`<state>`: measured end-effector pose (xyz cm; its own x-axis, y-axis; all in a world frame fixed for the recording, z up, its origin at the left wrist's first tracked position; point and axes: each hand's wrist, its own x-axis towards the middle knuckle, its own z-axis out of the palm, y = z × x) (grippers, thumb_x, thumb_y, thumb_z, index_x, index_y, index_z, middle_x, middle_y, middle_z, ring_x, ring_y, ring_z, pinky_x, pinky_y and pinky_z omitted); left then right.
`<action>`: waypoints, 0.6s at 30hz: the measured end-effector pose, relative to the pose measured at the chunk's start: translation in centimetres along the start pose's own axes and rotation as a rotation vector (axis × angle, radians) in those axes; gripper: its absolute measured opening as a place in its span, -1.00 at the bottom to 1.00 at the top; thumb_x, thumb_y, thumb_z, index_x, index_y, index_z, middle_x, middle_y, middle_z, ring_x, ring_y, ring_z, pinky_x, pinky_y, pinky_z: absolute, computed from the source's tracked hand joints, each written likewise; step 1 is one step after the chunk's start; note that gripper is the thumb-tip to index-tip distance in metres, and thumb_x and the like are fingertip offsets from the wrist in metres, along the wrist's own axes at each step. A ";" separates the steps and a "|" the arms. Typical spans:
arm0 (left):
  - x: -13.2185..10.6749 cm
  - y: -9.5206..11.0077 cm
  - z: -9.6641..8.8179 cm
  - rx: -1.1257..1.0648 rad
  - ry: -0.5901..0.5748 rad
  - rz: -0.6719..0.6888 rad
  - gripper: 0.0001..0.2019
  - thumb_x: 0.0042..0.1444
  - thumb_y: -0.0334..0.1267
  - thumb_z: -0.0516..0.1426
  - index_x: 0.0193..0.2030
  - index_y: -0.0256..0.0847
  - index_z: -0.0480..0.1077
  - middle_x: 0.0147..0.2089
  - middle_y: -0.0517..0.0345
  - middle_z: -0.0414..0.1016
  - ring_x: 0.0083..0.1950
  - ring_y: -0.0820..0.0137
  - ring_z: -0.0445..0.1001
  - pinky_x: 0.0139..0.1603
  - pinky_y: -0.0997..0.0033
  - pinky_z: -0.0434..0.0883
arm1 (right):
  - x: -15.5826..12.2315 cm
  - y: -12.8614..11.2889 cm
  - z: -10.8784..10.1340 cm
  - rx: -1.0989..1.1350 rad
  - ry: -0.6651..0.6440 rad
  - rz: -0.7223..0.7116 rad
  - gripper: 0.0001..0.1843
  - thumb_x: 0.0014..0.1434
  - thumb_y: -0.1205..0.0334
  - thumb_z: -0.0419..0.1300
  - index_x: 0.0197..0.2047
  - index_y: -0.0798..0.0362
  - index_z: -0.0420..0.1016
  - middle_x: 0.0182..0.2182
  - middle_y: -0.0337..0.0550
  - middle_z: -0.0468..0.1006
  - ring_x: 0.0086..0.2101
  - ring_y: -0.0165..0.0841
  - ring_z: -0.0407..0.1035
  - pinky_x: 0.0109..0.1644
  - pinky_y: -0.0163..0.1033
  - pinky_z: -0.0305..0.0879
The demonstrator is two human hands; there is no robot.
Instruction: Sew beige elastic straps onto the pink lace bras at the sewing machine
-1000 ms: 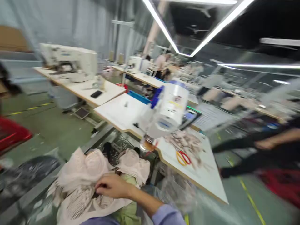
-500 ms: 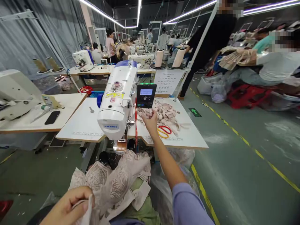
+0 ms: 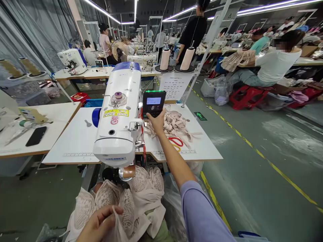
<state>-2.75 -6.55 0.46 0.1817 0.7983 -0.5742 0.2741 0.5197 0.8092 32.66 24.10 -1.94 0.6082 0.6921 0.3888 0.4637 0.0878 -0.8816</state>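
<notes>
My left hand (image 3: 102, 222) is closed, pinching a thin edge of a beige lace bra (image 3: 131, 205). Several lace cups and bands are heaped over my lap, below the sewing machine (image 3: 118, 111). My right hand (image 3: 158, 121) reaches over the table to the black control panel (image 3: 154, 101) on the machine's right side. Its thumb lies against the panel's lower left part, with fingers at the lower right edge, partly behind it. The panel's screen is lit. Beige fabric strips (image 3: 178, 122) lie in a pile just beyond my right hand, and red-and-yellow scissors (image 3: 176, 142) lie beside my forearm.
Two thread cones (image 3: 187, 59) stand behind the panel, near a printed sheet (image 3: 174, 85). A slanted white pole (image 3: 202, 60) rises at the table's right. On the left table lies a phone (image 3: 36, 136). Other people sit and stand at machines farther back.
My right thumb has come up onto the panel's lower left part. My left hand has moved up and right with the fabric. The whole view has shifted, and the standing person in black appears farther left.
</notes>
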 end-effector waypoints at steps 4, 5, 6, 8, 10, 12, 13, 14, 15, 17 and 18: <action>0.2 -0.4 0.1 0.069 -0.117 0.015 -0.53 -0.14 0.40 0.25 -0.39 0.05 0.56 -0.43 0.12 0.42 -0.37 0.20 0.41 -0.24 0.20 0.44 | 0.1 -0.5 -0.3 -0.002 0.003 0.039 -0.09 0.07 -0.13 0.31 0.33 0.02 0.00 0.18 0.09 0.39 0.12 -0.11 0.34 0.14 -0.04 0.32; 0.3 -0.4 0.1 0.104 -0.104 0.047 -0.54 -0.09 0.40 0.21 -0.39 0.06 0.55 -0.43 0.12 0.41 -0.36 0.19 0.41 -0.24 0.20 0.44 | -0.1 -0.5 -0.3 -0.011 0.015 0.037 -0.08 0.06 -0.13 0.32 0.34 0.02 0.00 0.19 0.10 0.38 0.13 -0.10 0.33 0.16 -0.03 0.31; 0.4 -0.3 0.0 0.146 -0.071 0.090 -0.55 -0.05 0.40 0.18 -0.38 0.08 0.55 -0.40 0.10 0.43 -0.33 0.16 0.43 -0.22 0.18 0.45 | -0.4 -0.5 -0.2 -0.023 0.029 0.030 -0.06 0.06 -0.13 0.32 0.35 0.04 0.00 0.21 0.13 0.35 0.17 -0.08 0.30 0.19 -0.01 0.28; 0.6 0.0 -0.2 0.227 0.028 0.185 -0.58 -0.01 0.39 0.15 -0.33 0.14 0.55 -0.30 0.07 0.50 -0.19 0.06 0.48 -0.12 0.14 0.47 | -1.0 -0.3 0.1 -0.054 0.055 0.007 0.01 0.04 -0.10 0.34 0.38 0.11 -0.04 0.27 0.23 0.26 0.26 -0.04 0.18 0.29 0.02 0.17; 0.5 0.2 -0.3 0.266 0.104 0.246 -0.61 0.02 0.37 0.14 -0.31 0.18 0.55 -0.23 0.06 0.54 -0.10 0.00 0.49 -0.05 0.13 0.47 | -1.5 0.0 0.5 -0.063 0.067 -0.006 0.07 0.02 -0.08 0.36 0.40 0.18 -0.09 0.32 0.31 0.16 0.32 -0.02 0.07 0.36 0.03 0.08; 0.2 0.3 0.0 0.266 0.169 0.274 -0.60 0.04 0.37 0.12 -0.30 0.18 0.53 -0.28 0.05 0.54 -0.15 0.01 0.51 -0.09 0.15 0.49 | -1.8 0.3 0.8 -0.033 0.066 -0.005 0.09 0.01 -0.07 0.37 0.40 0.19 -0.10 0.34 0.31 0.13 0.34 -0.03 0.04 0.38 0.01 0.05; -0.1 0.3 0.2 0.266 0.209 0.285 -0.59 0.06 0.37 0.11 -0.31 0.16 0.51 -0.32 0.06 0.52 -0.20 0.03 0.50 -0.14 0.17 0.49 | -1.8 0.4 0.9 -0.010 0.064 -0.002 0.09 0.00 -0.07 0.38 0.40 0.18 -0.10 0.34 0.30 0.13 0.33 -0.04 0.05 0.38 0.00 0.06; -0.4 0.2 0.5 0.265 0.246 0.294 -0.58 0.08 0.37 0.09 -0.32 0.12 0.50 -0.36 0.07 0.51 -0.26 0.07 0.49 -0.20 0.20 0.49 | -1.8 0.5 1.1 0.012 0.064 0.007 0.09 0.00 -0.07 0.38 0.40 0.17 -0.09 0.33 0.28 0.15 0.32 -0.04 0.08 0.37 -0.01 0.08; -0.7 0.2 0.8 0.264 0.278 0.301 -0.55 0.11 0.37 0.07 -0.33 0.07 0.48 -0.39 0.08 0.49 -0.30 0.11 0.48 -0.24 0.24 0.47 | -1.7 0.5 1.2 0.031 0.067 0.018 0.09 -0.01 -0.07 0.38 0.39 0.16 -0.09 0.31 0.27 0.16 0.30 -0.05 0.10 0.35 -0.02 0.11; -1.1 0.0 1.4 0.269 0.319 0.306 -0.51 0.18 0.34 0.03 -0.36 -0.03 0.44 -0.44 0.13 0.45 -0.37 0.21 0.43 -0.33 0.34 0.42 | -1.6 0.6 1.3 0.057 0.075 0.038 0.09 -0.02 -0.08 0.39 0.38 0.15 -0.08 0.29 0.25 0.20 0.27 -0.07 0.15 0.32 -0.04 0.15; -1.3 -0.1 1.6 0.271 0.328 0.309 -0.50 0.20 0.33 0.02 -0.37 -0.07 0.42 -0.47 0.16 0.41 -0.41 0.25 0.40 -0.37 0.39 0.38 | -1.5 0.6 1.4 0.063 0.079 0.043 0.08 -0.02 -0.08 0.39 0.38 0.15 -0.07 0.27 0.24 0.21 0.26 -0.08 0.17 0.31 -0.05 0.17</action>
<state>-1.52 -8.08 0.91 -0.0008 0.9777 -0.2099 0.4971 0.1825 0.8482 31.11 24.06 -3.41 0.6763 0.6381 0.3681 0.3966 0.1057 -0.9119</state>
